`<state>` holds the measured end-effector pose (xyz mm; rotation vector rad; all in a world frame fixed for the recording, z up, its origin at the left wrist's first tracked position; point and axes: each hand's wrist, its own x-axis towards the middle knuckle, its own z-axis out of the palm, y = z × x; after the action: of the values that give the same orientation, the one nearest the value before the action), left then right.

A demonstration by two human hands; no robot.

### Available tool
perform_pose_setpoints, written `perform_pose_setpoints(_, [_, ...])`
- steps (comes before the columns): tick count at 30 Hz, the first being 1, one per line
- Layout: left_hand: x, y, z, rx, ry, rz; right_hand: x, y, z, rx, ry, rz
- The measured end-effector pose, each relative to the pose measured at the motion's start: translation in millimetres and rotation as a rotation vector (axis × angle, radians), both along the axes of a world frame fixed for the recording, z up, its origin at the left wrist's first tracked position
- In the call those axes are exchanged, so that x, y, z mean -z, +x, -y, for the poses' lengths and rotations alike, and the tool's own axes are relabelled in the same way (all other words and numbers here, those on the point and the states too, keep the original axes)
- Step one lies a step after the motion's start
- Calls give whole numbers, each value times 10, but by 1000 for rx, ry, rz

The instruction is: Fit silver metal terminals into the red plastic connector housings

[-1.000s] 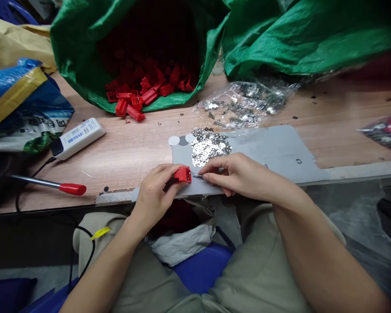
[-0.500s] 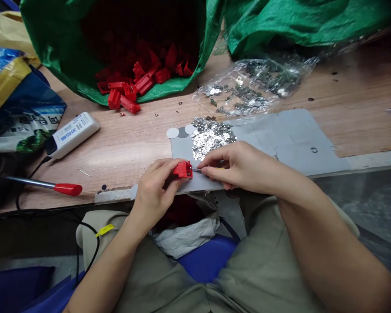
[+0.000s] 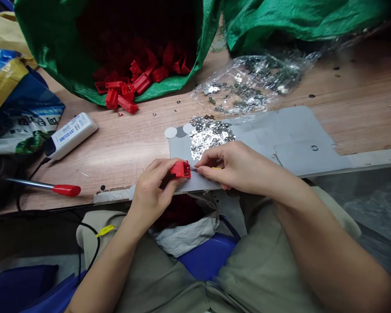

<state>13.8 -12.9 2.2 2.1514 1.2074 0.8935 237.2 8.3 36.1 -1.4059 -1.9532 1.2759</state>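
Between the thumb and fingers of my left hand is a small red plastic housing, its open end turned to the right. My right hand pinches a thin metal-shafted tool, its tip at that open end. A bit of yellow shows between the right fingers, perhaps its handle. Whether the tip is inside or just touching, I cannot tell. Just beyond the right fingers lies a heap of small shiny metal pieces on a grey sheet.
A green sack spills red housings onto the wooden bench. Behind the heap lies a clear bag of metal parts. At left are a white device with a cable and a red-handled lever.
Both hands, with the housing and tool, stay almost in place. The housing has turned slightly, showing more of its open end. The whole view has shifted a little.
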Motion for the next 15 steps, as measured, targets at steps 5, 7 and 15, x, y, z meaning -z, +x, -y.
perform_pose_setpoints(5, [-14, 5, -3, 10, 4, 1, 1, -27, 22, 29, 62, 28])
perform_pose_setpoints(7, [-26, 8, -5, 16, 5, -8, -9, -54, 35, 38, 107, 59])
perform_pose_setpoints(15, [4, 3, 4, -20, 36, -22, 41, -7, -6, -9, -22, -40])
